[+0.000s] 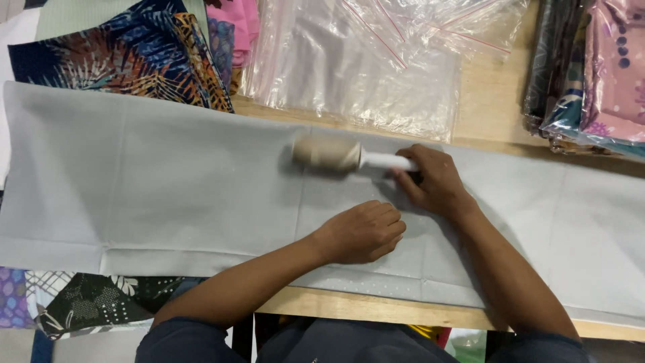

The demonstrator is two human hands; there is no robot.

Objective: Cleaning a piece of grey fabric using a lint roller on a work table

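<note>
Grey cloth (168,195) lies spread flat across the wooden tabletop (484,101), with clear bags (363,60) and patterned fabrics (127,54) beyond it. Right hand (433,180) grips the white handle of a lint roller (342,156), whose tan roll rests on the cloth. Left hand (363,232), fingers loosely curled and holding nothing, presses the cloth just beside it.

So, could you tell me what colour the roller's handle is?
White, on the lint roller in the right hand; head view.
</note>
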